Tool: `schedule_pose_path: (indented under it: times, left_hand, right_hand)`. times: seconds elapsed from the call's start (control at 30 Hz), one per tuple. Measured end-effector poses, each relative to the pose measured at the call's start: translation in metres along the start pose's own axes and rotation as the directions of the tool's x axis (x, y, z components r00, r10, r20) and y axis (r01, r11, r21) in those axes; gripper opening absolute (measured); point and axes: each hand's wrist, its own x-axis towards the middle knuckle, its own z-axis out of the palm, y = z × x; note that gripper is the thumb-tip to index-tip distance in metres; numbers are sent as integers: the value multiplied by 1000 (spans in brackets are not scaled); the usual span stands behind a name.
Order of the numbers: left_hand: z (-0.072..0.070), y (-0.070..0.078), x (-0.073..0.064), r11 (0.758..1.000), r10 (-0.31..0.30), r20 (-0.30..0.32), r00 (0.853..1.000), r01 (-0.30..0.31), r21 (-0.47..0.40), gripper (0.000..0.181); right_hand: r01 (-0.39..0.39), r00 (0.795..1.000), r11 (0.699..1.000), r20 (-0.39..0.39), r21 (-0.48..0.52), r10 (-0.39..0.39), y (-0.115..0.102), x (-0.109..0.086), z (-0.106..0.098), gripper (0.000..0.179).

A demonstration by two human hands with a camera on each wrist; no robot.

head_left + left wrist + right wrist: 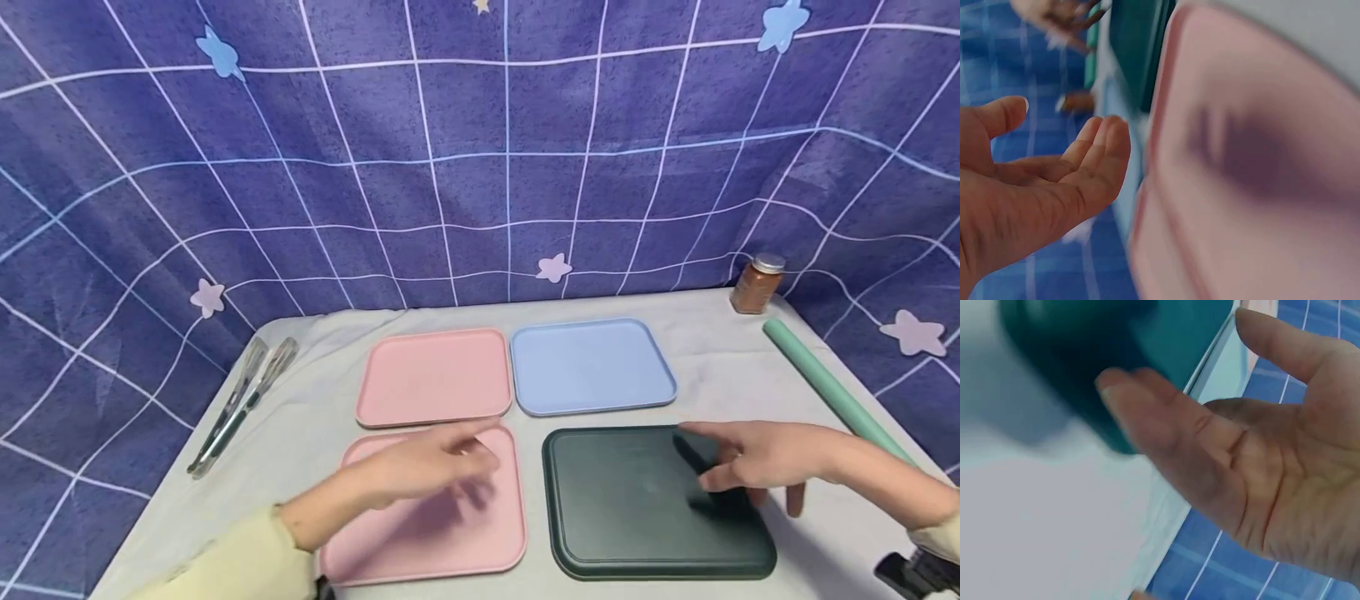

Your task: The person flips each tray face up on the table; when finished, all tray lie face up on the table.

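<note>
I have my left hand [442, 462] above the rounded rectangular pink tray [457, 546] with a raised rim, the nearer of two alike. Its fingers are released and loosely extended, and their shadow falls on the tray; the left wrist view shows me a gap between hand and tray. My right hand [761, 457] hangs over the right part of a dark green rectangular tray [637, 500] with rounded corners, its fingers released too, shadow cast beneath them. That view from the right wrist is blurred at the fingertips.

The dark green tray lies to the right of the nearer pink one, with a strip of white cloth-covered surface [720, 350] between. Behind them I see the farther pink tray [435, 377] and, just beside it on the right, a light blue rectangular tray [592, 367]; whether those two touch I can't tell.

Out at the left edge lie long metal tongs [262, 383] with dark grips. At the far right stands a small brown-filled jar [756, 287] with a silver lid, near a slim mint-green cylinder [832, 386] lying along the edge.
</note>
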Motion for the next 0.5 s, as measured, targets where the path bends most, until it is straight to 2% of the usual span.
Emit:
schedule_pose_path:
  times: [0.07, 0.2, 0.37, 0.5]
  left_hand:
    - [18, -4, 16, 997, -50, 68, 996, 54, -60, 74]
    - [42, -14, 39, 986, -134, 165, 977, 148, -76, 86]
    - [52, -14, 53, 975, -210, 273, 939, 221, -8, 92]
    - [55, -11, 53, 971, -240, 305, 922, 225, 84, 94]
  right_hand:
    - [-48, 999, 999, -21, -26, 48, 12, -5, -2, 92]
    - [-79, 996, 997, -44, 13, 80, 35, -11, -1, 99]
    - [-77, 997, 980, 4, 184, 77, 57, -12, 6, 99]
    - [-49, 998, 962, 44, 269, 39, 62, -8, 10, 99]
